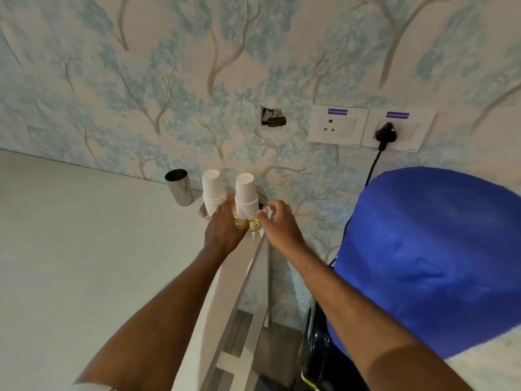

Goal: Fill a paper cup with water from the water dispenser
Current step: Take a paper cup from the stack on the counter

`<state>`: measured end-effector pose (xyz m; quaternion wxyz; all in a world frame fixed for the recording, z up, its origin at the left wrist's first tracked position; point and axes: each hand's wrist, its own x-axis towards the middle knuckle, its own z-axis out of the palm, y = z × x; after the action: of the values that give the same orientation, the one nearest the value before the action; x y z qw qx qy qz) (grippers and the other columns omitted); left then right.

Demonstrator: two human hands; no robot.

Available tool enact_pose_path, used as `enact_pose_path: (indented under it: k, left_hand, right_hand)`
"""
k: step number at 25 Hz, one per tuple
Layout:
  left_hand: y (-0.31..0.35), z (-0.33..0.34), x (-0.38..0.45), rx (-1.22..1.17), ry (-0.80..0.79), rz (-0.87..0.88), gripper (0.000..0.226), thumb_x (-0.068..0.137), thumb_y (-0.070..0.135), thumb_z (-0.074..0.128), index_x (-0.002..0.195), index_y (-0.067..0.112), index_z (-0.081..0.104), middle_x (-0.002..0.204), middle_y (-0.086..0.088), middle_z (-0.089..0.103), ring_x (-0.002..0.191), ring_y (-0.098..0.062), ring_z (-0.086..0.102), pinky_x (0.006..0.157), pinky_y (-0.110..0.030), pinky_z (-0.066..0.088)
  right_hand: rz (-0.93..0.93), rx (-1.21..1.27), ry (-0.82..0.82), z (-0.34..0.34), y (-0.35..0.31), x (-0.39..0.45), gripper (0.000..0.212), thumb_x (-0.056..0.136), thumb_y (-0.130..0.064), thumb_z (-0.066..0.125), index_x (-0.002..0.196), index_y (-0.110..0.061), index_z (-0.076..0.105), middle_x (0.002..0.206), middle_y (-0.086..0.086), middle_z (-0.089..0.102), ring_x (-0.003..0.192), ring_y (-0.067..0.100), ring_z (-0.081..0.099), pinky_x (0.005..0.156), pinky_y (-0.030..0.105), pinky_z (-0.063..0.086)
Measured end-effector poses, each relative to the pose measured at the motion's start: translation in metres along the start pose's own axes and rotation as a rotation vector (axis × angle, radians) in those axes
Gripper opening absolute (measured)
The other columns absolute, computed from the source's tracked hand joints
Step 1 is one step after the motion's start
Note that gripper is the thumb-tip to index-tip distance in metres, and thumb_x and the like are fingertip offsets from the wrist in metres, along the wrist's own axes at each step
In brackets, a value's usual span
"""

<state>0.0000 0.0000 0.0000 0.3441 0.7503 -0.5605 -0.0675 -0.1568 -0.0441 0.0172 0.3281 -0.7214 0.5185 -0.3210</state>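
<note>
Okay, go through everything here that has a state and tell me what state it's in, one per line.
Left cup stack: upside down, nested, untouched.
Right cup stack: upside down, both hands at its base.
Left hand: against the right stack's base.
Right hand: fingers curled beside that stack.
Steel tumbler: upright.
Left socket: nothing plugged in.
Right socket: black plug inserted.

Wide bare tabletop (84, 249) lies open on the left. Against the wall, a steel tumbler (179, 187) stands just beside two paper cup stacks (214, 193). A blue-covered water bottle (439, 255) blocks the right side.
</note>
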Motion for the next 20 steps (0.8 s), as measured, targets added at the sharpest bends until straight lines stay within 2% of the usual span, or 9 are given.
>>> enact_pose_path:
  k: [2,4,8,10,12,15,17,20]
  left_hand:
    - [-0.008,0.005,0.015,-0.115,0.017,-0.077,0.062,0.085,0.044,0.075,0.136,0.024,0.045,0.132,-0.005,0.064,0.120,-0.030,0.062,0.088,-0.044,0.054]
    - [-0.016,0.013,0.030,-0.167,-0.036,-0.124,0.064,0.083,0.042,0.079,0.135,0.023,0.047,0.131,-0.004,0.064,0.120,-0.029,0.063,0.092,-0.052,0.057]
    - [-0.029,0.032,0.055,-0.263,-0.073,-0.112,0.075,0.079,0.044,0.085,0.138,0.017,0.047,0.133,-0.004,0.065,0.121,-0.027,0.063,0.092,-0.055,0.059]
    - [-0.032,0.041,0.062,-0.290,-0.055,-0.116,0.077,0.078,0.046,0.085,0.138,0.017,0.047,0.132,-0.005,0.066,0.118,-0.026,0.066,0.088,-0.054,0.061]
    - [-0.033,0.048,0.069,-0.299,-0.025,-0.105,0.077,0.079,0.047,0.084,0.140,0.017,0.047,0.133,-0.005,0.066,0.119,-0.025,0.066,0.091,-0.053,0.060]
    - [-0.035,0.056,0.077,-0.378,-0.005,-0.092,0.074,0.078,0.042,0.086,0.138,0.017,0.050,0.131,-0.003,0.068,0.119,-0.021,0.066,0.096,-0.049,0.058]
    - [-0.036,0.060,0.080,-0.406,0.001,-0.094,0.070,0.078,0.040,0.086,0.136,0.019,0.053,0.129,-0.001,0.070,0.117,-0.019,0.067,0.097,-0.045,0.058]
    - [-0.038,0.063,0.081,-0.413,0.000,-0.094,0.069,0.077,0.040,0.087,0.135,0.022,0.054,0.128,0.002,0.071,0.115,-0.015,0.067,0.089,-0.027,0.055]
  right_hand:
    - [0.135,0.166,-0.088,0.013,-0.002,0.021,0.059,0.091,-0.046,0.067,0.140,-0.017,0.051,0.140,0.005,0.059,0.114,0.015,0.058,0.089,0.030,0.042]
    - [0.184,0.214,-0.083,0.024,-0.005,0.042,0.068,0.088,-0.044,0.072,0.144,-0.016,0.046,0.143,0.005,0.059,0.121,0.018,0.061,0.089,0.028,0.042]
    - [0.163,0.241,0.026,0.042,-0.016,0.077,0.082,0.083,-0.046,0.076,0.152,-0.018,0.041,0.154,0.007,0.052,0.138,0.024,0.054,0.098,0.028,0.040]
    - [0.145,0.255,0.037,0.046,-0.021,0.091,0.087,0.080,-0.050,0.078,0.153,-0.020,0.041,0.157,0.006,0.050,0.141,0.023,0.052,0.101,0.028,0.040]
    - [0.116,0.260,0.025,0.049,-0.024,0.102,0.090,0.079,-0.052,0.080,0.154,-0.022,0.041,0.159,0.005,0.048,0.144,0.022,0.048,0.106,0.029,0.040]
    - [0.064,0.252,0.004,0.054,-0.023,0.111,0.086,0.079,-0.052,0.082,0.152,-0.023,0.045,0.156,0.001,0.051,0.143,0.019,0.048,0.110,0.032,0.043]
    - [0.044,0.233,-0.002,0.055,-0.022,0.112,0.075,0.080,-0.052,0.082,0.144,-0.026,0.053,0.145,-0.002,0.061,0.133,0.017,0.057,0.107,0.033,0.049]
    - [0.021,0.226,-0.015,0.057,-0.021,0.110,0.064,0.080,-0.054,0.080,0.134,-0.027,0.059,0.130,-0.007,0.068,0.119,0.014,0.063,0.102,0.042,0.057]
